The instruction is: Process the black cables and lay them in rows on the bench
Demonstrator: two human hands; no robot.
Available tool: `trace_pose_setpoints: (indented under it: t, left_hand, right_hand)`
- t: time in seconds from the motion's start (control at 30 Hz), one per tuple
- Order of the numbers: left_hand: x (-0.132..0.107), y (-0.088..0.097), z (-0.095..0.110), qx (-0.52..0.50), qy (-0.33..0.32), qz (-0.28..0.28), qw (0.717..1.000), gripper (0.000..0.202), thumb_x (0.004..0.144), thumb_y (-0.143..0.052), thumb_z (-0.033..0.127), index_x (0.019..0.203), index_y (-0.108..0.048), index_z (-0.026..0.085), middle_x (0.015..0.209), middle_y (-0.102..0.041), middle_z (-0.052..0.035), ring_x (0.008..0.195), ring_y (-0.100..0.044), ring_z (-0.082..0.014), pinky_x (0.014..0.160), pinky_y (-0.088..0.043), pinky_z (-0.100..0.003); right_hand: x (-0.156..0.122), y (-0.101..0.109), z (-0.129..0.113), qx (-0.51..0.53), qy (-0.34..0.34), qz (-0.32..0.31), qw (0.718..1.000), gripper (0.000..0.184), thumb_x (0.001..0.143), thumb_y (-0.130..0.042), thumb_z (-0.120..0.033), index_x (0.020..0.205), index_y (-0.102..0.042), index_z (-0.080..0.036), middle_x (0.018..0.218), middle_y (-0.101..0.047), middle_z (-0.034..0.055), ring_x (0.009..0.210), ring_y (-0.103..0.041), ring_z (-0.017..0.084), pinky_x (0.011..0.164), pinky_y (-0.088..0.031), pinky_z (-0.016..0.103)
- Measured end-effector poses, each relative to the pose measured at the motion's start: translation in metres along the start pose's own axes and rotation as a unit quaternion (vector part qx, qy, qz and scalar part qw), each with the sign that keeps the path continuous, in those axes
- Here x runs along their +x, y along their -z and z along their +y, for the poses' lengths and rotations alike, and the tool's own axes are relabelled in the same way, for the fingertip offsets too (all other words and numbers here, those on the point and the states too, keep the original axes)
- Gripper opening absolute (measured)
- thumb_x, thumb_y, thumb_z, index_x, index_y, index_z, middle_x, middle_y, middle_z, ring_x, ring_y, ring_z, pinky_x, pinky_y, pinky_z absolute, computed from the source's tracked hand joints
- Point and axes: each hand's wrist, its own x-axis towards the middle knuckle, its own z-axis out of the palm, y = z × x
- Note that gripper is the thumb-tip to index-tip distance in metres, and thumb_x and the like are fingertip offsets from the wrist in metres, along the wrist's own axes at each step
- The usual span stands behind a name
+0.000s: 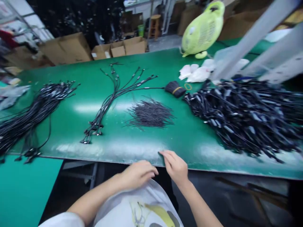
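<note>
My left hand is just off the table's front edge, close to my shirt. Its fingers curl in together beside the thumb, and the inside of the hand is hidden. At the edge, my right hand pinches with thumb and forefinger; a tiny dark tip shows there, too small to name. Beyond both hands lies a loose heap of thin black ties or strips. To its left, several black cables with connectors at their ends lie fanned out. A dark bundle is bound with a yellow rubber band.
A large pile of black cables covers the right side of the green table. Another cable bundle lies at the left. Crumpled white tissue, a light-green fan and a grey metal post stand behind. Cardboard boxes are beyond.
</note>
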Motion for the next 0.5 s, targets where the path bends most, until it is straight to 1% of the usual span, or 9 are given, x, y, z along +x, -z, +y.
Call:
trace_pose_setpoints:
  t: [0.07,0.1,0.17,0.23,0.27,0.3,0.37,0.43,0.5]
  left_hand:
    - [-0.007,0.035,-0.014,0.035,0.055,0.118,0.991,0.026,0.095,-0.043,0.027,0.104,-0.066,0.019,0.102,-0.070,-0.0076,0.097,-0.062,-0.0197,0.089,-0.044,-0.031]
    - [-0.009,0.057,-0.025,0.060,0.085,0.183,0.978,0.025,0.095,-0.043,0.028,0.104,-0.065,0.018,0.103,-0.069,-0.0079,0.099,-0.061,-0.0199,0.090,-0.044,-0.031]
    - [-0.013,0.109,-0.049,0.122,0.144,0.305,0.934,0.026,0.095,-0.043,0.028,0.106,-0.063,0.016,0.107,-0.067,-0.0089,0.101,-0.060,-0.0197,0.092,-0.043,-0.031]
    - [-0.015,0.164,-0.072,0.202,0.249,0.373,0.871,0.029,0.095,-0.042,0.027,0.114,-0.060,0.014,0.109,-0.066,-0.0096,0.100,-0.060,-0.0185,0.091,-0.043,-0.029]
    - [-0.015,0.189,-0.081,0.240,0.318,0.376,0.836,0.030,0.094,-0.042,0.027,0.116,-0.058,0.014,0.111,-0.066,-0.0090,0.100,-0.060,-0.0179,0.091,-0.043,-0.028]
    - [-0.014,0.210,-0.088,0.252,0.350,0.375,0.820,0.030,0.093,-0.044,0.027,0.115,-0.058,0.013,0.112,-0.065,-0.0107,0.101,-0.060,-0.0194,0.091,-0.043,-0.029]
    - [-0.010,0.236,-0.091,0.263,0.380,0.353,0.813,0.028,0.088,-0.051,0.030,0.108,-0.059,0.012,0.110,-0.066,-0.0131,0.100,-0.061,-0.0238,0.087,-0.044,-0.032]
    - [-0.003,0.242,-0.085,0.270,0.385,0.315,0.825,0.022,0.083,-0.057,0.035,0.091,-0.059,0.014,0.094,-0.070,-0.0114,0.094,-0.062,-0.0295,0.080,-0.046,-0.036]
    - [0.003,0.239,-0.079,0.273,0.368,0.267,0.848,0.024,0.084,-0.053,0.041,0.074,-0.053,0.019,0.067,-0.065,-0.0050,0.081,-0.063,-0.0330,0.071,-0.047,-0.040]
  right_hand:
    - [0.003,0.000,0.002,0.002,-0.002,0.013,1.000,0.028,0.090,-0.046,-0.010,0.105,-0.068,-0.020,0.096,-0.070,0.0061,0.086,-0.067,0.015,0.076,-0.050,0.025]
    - [0.005,0.000,0.003,-0.006,0.003,0.015,1.000,0.027,0.090,-0.046,-0.011,0.104,-0.068,-0.020,0.095,-0.070,0.0057,0.085,-0.067,0.015,0.075,-0.049,0.025]
    - [0.006,-0.002,0.003,-0.033,0.022,0.017,0.999,0.025,0.090,-0.048,-0.011,0.104,-0.067,-0.021,0.095,-0.071,0.0045,0.084,-0.067,0.015,0.074,-0.048,0.025]
    - [0.006,-0.006,0.002,-0.060,0.032,0.020,0.997,0.025,0.090,-0.049,-0.011,0.104,-0.067,-0.021,0.095,-0.071,0.0033,0.083,-0.067,0.014,0.072,-0.047,0.024]
    - [0.006,-0.007,0.001,-0.070,0.031,0.022,0.997,0.025,0.090,-0.049,-0.011,0.105,-0.067,-0.021,0.096,-0.071,0.0031,0.083,-0.066,0.014,0.072,-0.047,0.024]
    - [0.005,-0.008,0.000,-0.073,0.027,0.025,0.997,0.025,0.090,-0.049,-0.011,0.105,-0.067,-0.021,0.096,-0.071,0.0031,0.083,-0.066,0.014,0.072,-0.047,0.024]
    - [0.003,-0.004,-0.002,-0.064,0.027,0.026,0.997,0.027,0.090,-0.047,-0.010,0.105,-0.067,-0.021,0.095,-0.070,0.0039,0.085,-0.066,0.014,0.075,-0.049,0.024]
    - [0.002,0.010,0.001,-0.059,0.024,0.038,0.997,0.029,0.091,-0.044,-0.010,0.105,-0.067,-0.021,0.094,-0.070,0.0050,0.087,-0.065,0.014,0.077,-0.050,0.026]
    - [0.004,0.032,0.017,-0.100,-0.015,0.070,0.992,0.029,0.093,-0.043,-0.013,0.110,-0.065,-0.022,0.098,-0.068,0.0072,0.092,-0.064,0.017,0.082,-0.051,0.030]
